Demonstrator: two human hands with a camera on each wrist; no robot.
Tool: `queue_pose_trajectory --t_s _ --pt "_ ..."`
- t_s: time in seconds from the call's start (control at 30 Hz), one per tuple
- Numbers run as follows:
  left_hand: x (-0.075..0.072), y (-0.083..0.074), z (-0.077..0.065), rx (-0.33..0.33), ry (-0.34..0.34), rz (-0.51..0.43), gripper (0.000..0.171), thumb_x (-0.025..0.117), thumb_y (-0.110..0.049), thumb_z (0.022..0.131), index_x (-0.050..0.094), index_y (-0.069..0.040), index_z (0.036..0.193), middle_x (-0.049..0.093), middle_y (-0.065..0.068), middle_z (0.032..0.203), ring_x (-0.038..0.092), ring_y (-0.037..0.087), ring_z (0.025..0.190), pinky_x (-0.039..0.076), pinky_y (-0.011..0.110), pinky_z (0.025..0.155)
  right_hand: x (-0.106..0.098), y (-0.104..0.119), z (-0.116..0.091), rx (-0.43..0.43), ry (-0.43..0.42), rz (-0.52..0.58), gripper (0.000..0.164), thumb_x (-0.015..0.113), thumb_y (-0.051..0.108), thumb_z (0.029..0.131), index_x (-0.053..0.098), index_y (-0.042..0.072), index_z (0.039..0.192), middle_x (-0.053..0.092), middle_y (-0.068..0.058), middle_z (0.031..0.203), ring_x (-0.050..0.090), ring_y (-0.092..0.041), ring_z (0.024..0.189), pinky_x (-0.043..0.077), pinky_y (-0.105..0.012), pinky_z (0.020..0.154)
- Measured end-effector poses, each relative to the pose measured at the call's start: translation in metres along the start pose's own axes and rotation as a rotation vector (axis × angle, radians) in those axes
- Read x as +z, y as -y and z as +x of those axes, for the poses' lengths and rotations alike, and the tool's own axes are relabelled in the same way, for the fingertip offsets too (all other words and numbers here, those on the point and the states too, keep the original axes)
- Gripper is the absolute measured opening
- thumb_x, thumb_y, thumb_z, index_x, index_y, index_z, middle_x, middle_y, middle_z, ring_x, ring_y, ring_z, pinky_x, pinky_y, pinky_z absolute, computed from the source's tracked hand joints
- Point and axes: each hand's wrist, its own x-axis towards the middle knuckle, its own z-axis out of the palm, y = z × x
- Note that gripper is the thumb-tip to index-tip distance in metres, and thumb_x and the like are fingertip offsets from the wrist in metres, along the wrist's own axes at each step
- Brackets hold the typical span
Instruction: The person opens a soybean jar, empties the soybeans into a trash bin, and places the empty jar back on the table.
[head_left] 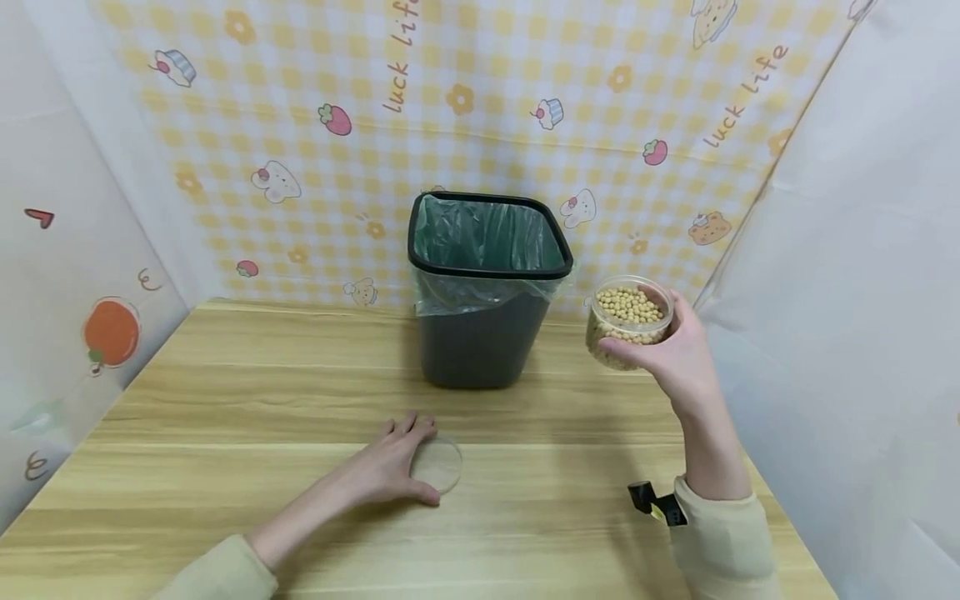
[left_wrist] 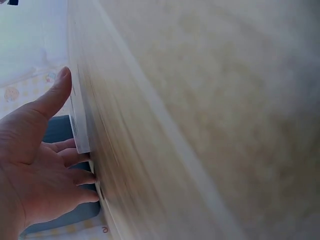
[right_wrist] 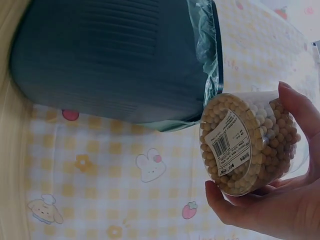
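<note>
My right hand point(head_left: 686, 354) grips a clear plastic jar point(head_left: 592, 337) of soybeans point(head_left: 628, 306), raised above the table right of the bin. The jar has no lid on, and a barcode label point(right_wrist: 230, 143) is on its base. My left hand point(head_left: 390, 462) is low at the table, thumb and fingers spread around a clear round lid point(head_left: 441, 467) that lies flat. The left wrist view shows those fingers nearly straight beside the lid point(left_wrist: 80, 127); whether they touch it is hard to tell.
A dark bin point(head_left: 480, 342) with a black rim and a green liner bag stands at the back of the wood-grain table point(head_left: 300, 375). Behind it hangs a yellow checked cloth point(head_left: 495, 142). White sheets point(head_left: 847, 275) hang at both sides. A small black device point(head_left: 656, 502) is by the right sleeve.
</note>
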Motion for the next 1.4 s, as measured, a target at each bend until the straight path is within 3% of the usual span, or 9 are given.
queue_pose_trajectory --t_s 0.13,0.27,0.4,0.57,0.87,1.1,1.27,1.4 --pt "-0.005 0.001 0.001 0.034 -0.006 0.041 0.105 0.092 -0.049 0.068 0.047 0.002 0.148 0.04 0.03 0.159 0.03 0.061 0.147 0.026 0.076 0.115 -0.003 0.007 0.006 0.031 -0.008 0.008 0.089 0.09 0.014 0.079 0.042 0.018 0.153 0.052 0.006 0.138 0.056 -0.008 0.12 0.05 -0.011 0.089" --pt "-0.02 0.0 0.002 0.02 -0.036 0.072 0.096 0.086 -0.051 0.077 0.046 -0.001 0.15 0.041 0.033 0.156 0.034 0.06 0.145 0.028 0.075 0.115 -0.005 0.015 0.012 0.039 0.001 0.036 0.088 0.089 0.014 0.08 0.041 0.019 0.154 0.05 0.005 0.14 0.055 -0.011 0.122 0.052 -0.012 0.088" --pt "-0.045 -0.003 0.003 0.005 -0.111 0.08 0.088 0.076 -0.051 0.088 0.043 -0.001 0.153 0.043 0.031 0.155 0.044 0.056 0.141 0.037 0.071 0.112 -0.009 0.023 0.018 0.015 0.002 0.019 0.087 0.089 0.014 0.081 0.042 0.018 0.154 0.05 0.006 0.138 0.055 -0.011 0.12 0.052 -0.012 0.086" --pt "-0.074 -0.012 0.001 0.027 -0.212 0.084 0.079 0.071 -0.049 0.093 0.047 -0.001 0.151 0.055 0.026 0.149 0.058 0.048 0.131 0.045 0.063 0.11 -0.012 0.031 0.021 0.019 0.008 -0.044 0.086 0.089 0.019 0.081 0.042 0.02 0.153 0.052 0.007 0.135 0.057 -0.008 0.116 0.053 -0.014 0.085" --pt "-0.137 -0.028 0.006 -0.005 -0.308 0.073 0.075 0.063 -0.055 0.097 0.047 -0.008 0.153 0.053 0.017 0.154 0.05 0.043 0.141 0.041 0.063 0.113 -0.017 0.047 0.04 0.016 0.019 -0.09 0.087 0.087 0.026 0.083 0.039 0.023 0.155 0.055 0.008 0.125 0.059 -0.009 0.107 0.054 -0.017 0.081" --pt "-0.179 -0.037 0.021 0.051 -0.399 -0.022 0.068 0.056 -0.056 0.101 0.051 -0.008 0.15 0.062 0.017 0.145 0.058 0.038 0.135 0.044 0.06 0.111 -0.014 0.067 0.068 0.003 0.024 -0.155 0.092 0.089 0.032 0.081 0.036 0.02 0.156 0.055 0.005 0.131 0.058 -0.01 0.11 0.053 -0.016 0.081" --pt "-0.196 -0.046 0.038 0.02 -0.413 -0.077 0.068 0.051 -0.061 0.101 0.057 -0.009 0.145 0.067 0.016 0.136 0.061 0.033 0.127 0.049 0.054 0.106 -0.009 0.079 0.087 -0.004 0.028 -0.231 0.094 0.09 0.039 0.078 0.039 0.019 0.155 0.053 -0.006 0.138 0.057 -0.016 0.117 0.053 -0.02 0.085" --pt "-0.205 -0.055 0.052 -0.039 -0.377 -0.095 0.072 0.043 -0.069 0.1 0.059 -0.01 0.137 0.066 0.015 0.132 0.061 0.031 0.121 0.049 0.051 0.102 -0.005 0.088 0.098 -0.021 0.041 -0.295 0.095 0.091 0.041 0.076 0.041 0.017 0.153 0.051 -0.01 0.143 0.054 -0.02 0.122 0.051 -0.027 0.09"
